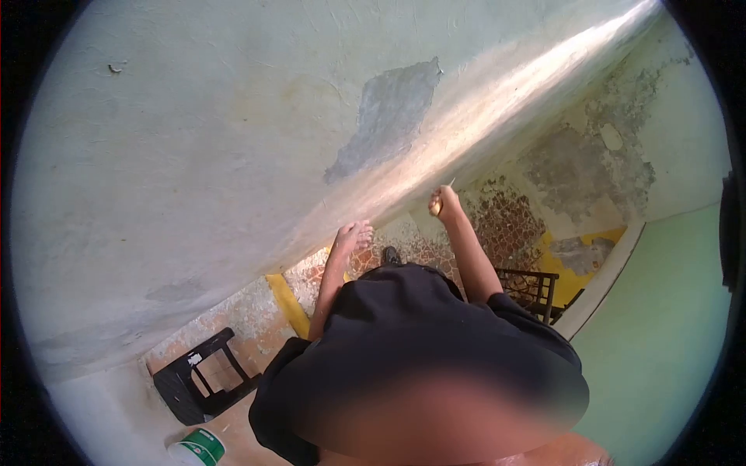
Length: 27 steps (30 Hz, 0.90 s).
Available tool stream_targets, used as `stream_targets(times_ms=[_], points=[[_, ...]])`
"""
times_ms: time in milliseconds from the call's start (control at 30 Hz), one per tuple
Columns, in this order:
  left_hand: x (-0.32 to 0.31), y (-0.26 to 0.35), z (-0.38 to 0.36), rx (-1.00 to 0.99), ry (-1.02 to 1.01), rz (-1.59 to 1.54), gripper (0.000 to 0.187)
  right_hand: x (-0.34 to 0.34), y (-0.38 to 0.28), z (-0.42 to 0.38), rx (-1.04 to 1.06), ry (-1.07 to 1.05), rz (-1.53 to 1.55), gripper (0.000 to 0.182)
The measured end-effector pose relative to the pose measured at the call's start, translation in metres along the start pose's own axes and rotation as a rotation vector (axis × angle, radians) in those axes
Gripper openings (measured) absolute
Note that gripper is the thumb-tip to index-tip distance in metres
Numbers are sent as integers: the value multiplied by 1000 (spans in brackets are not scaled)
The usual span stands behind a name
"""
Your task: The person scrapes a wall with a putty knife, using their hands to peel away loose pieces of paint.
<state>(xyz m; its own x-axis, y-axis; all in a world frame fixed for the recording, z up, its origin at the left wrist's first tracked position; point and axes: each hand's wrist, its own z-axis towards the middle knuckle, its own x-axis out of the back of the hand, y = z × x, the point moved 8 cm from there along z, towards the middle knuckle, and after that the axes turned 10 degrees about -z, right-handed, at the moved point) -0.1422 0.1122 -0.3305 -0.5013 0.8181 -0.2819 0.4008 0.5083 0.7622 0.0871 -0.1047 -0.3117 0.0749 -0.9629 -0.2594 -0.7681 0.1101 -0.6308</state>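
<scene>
My right hand (pixel 444 203) is closed around the light-coloured handle of a scraper (pixel 437 208), whose thin blade points up and away from the fist. In front of my body on the left, my left hand (pixel 353 235) is close to the wall, its fingers loosely bent and slightly apart, holding nothing. The pale wall (pixel 233 147) rises before me, with a bare grey patch (pixel 395 105) where the paint has come off. A bright streak of light runs along the wall beyond both hands.
A black stool (pixel 183 392) lies to the left, near a white and green bucket (pixel 203 446). Dark metal rack-like furniture (pixel 536 289) stands at my right. Paint flakes litter the patterned floor (pixel 505 225). The far side wall (pixel 583 171) is peeling too.
</scene>
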Motion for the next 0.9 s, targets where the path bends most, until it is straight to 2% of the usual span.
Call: stream_targets(times_ms=[33,133,200,367,433,467,533,567,600,667,700,733,800,833,867,900], points=[[4,-7,2,14,-1,-11,42,0,6,-10,0,1,1,12],[1,-14,3,44,-43,-51,43,-32,43,-48,-383,-508,416,15],[-13,0,-5,-5,-61,-13,43,-42,54,-69,-525,-622,646,18],[-59,32,-16,-56,-127,8,45,-72,53,-144,-458,-653,465,25],[-81,36,-21,-1,-259,-169,47,-78,61,-159,-401,-670,297,20],[-86,36,-19,2,-262,-171,47,-80,64,-167,-401,-665,297,20],[-101,33,-19,58,-355,-390,46,-82,54,-189,-198,-618,6,19],[-105,33,-19,28,-347,-433,45,-76,66,-181,-211,-670,10,28],[-106,29,-19,32,-351,-435,45,-75,67,-186,-209,-663,11,28],[-101,15,-14,118,-242,-567,42,-67,68,-192,-135,-550,-240,41],[-100,11,-10,139,-222,-624,44,-63,64,-193,-14,-520,-284,55],[-96,8,-6,143,-226,-625,44,-60,70,-196,-14,-514,-284,55],[-87,-9,-2,287,-163,-659,47,-51,50,-204,412,-319,-552,63],[-89,-15,9,231,-150,-733,45,-52,42,-216,477,-311,-451,55],[-90,-20,15,232,-153,-737,45,-49,42,-218,478,-308,-455,55],[-93,-19,16,258,-141,-719,47,-49,28,-229,646,-237,-577,44]])
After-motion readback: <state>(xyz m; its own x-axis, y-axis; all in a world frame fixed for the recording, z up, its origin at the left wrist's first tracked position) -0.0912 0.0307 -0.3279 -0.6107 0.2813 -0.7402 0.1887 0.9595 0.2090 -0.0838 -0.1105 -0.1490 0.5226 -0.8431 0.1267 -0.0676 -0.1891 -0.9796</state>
